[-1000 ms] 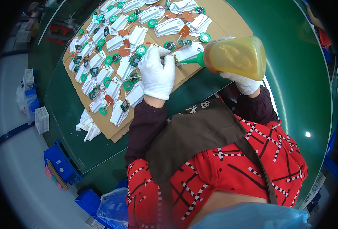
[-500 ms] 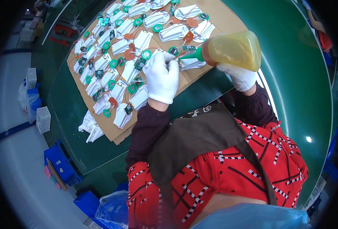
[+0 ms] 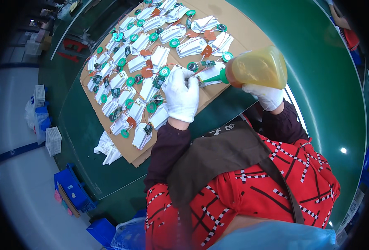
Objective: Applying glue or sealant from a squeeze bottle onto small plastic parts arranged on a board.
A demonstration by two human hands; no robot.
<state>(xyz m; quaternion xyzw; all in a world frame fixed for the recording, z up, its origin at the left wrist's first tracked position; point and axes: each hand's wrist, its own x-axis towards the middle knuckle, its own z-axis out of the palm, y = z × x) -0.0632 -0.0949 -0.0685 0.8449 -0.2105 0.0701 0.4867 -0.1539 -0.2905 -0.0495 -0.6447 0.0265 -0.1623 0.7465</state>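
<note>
Both my hands wear white gloves. My left hand (image 3: 182, 95) presses down on a white plastic part (image 3: 211, 73) near the front edge of a brown cardboard sheet (image 3: 238, 26). My right hand (image 3: 266, 95) grips a squeeze bottle of yellow liquid (image 3: 257, 68), tipped sideways. Its green nozzle (image 3: 213, 77) points left at the part under my left fingers. Many more white parts with green discs, orange pads and small circuit boards (image 3: 139, 62) lie in rows across the cardboard.
The cardboard lies on a green table (image 3: 317, 75). A crumpled white cloth (image 3: 106, 148) hangs at the cardboard's left front corner. Blue bins (image 3: 73, 189) and white crates (image 3: 53, 141) stand on the grey floor to the left. Another person's arm (image 3: 342, 21) shows at the upper right.
The view has shifted slightly. My left hand stays on the same white part, and the bottle's nozzle stays close to it, still pointing at my fingertips.
</note>
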